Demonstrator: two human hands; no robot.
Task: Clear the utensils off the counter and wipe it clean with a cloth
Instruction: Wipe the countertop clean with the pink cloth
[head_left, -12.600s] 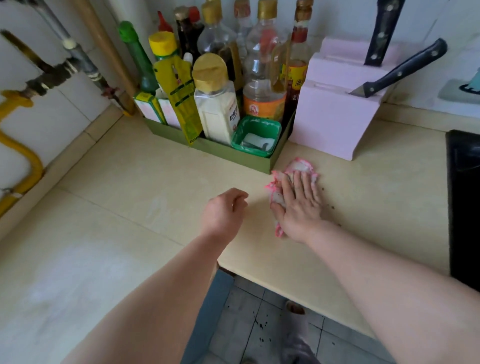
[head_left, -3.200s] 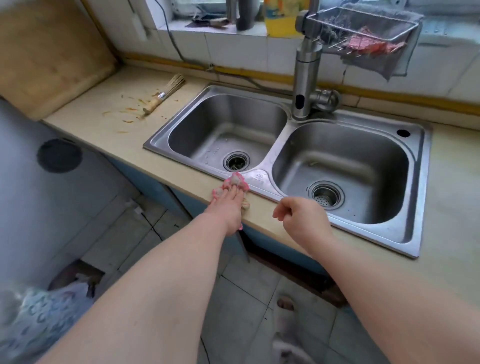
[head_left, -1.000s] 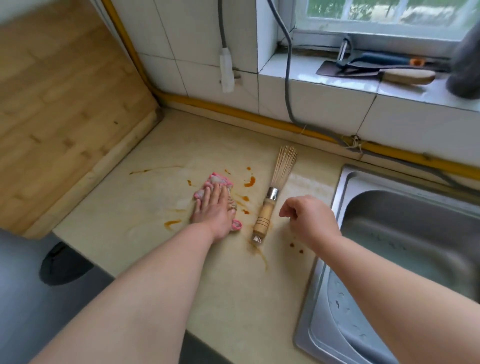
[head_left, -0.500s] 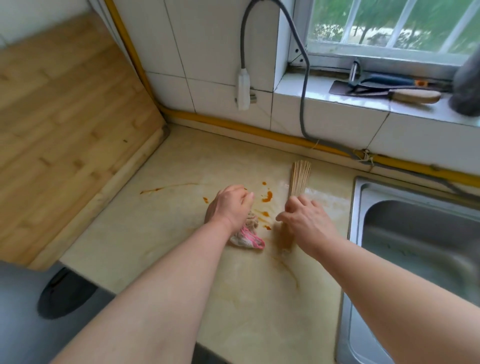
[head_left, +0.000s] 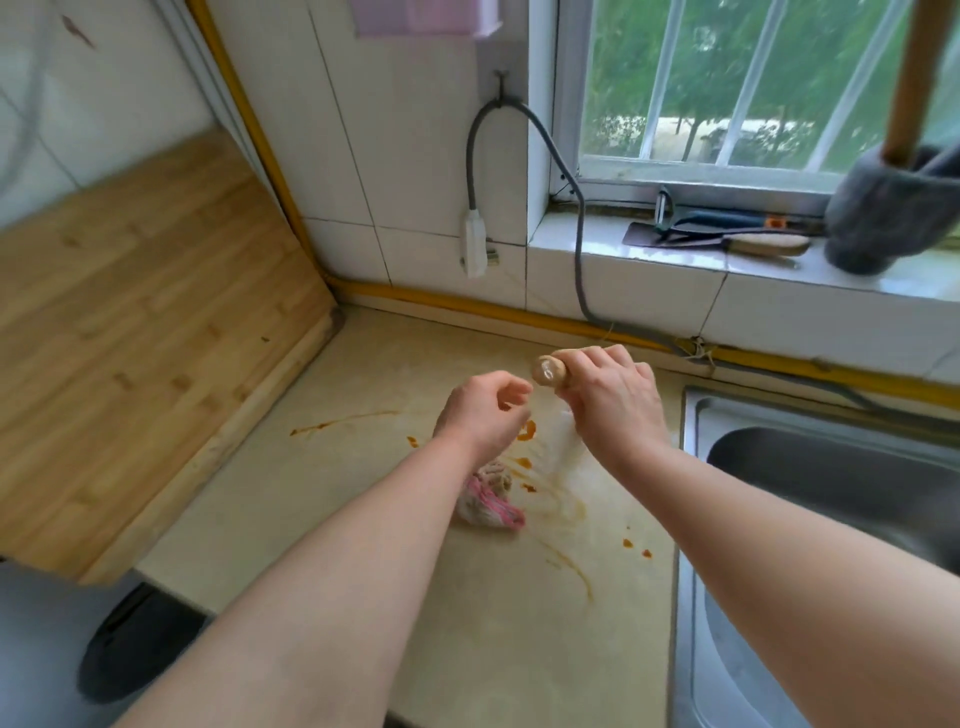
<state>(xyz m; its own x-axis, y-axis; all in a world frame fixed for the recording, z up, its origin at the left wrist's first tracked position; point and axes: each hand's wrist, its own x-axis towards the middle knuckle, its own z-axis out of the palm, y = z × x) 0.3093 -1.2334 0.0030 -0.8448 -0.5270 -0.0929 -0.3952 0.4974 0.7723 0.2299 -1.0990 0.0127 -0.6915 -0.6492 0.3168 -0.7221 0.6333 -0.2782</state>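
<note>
My right hand is closed around the wooden handle of the bamboo brush, lifted off the counter with the handle's end pointing up and left. The bristles hang below the hand as a pale blur. My left hand hovers beside it with fingers loosely curled, holding nothing. The pink and white cloth lies crumpled on the beige counter, partly under my left wrist. Orange sauce smears and drops mark the counter around the cloth.
A wooden cutting board leans at the left. The steel sink lies to the right. On the windowsill rest a peeler and knives and a grey mop head. A grey cable with a plug hangs on the tiled wall.
My right hand has picked the brush up off the counter. My left hand has let go of the cloth and risen above it.
</note>
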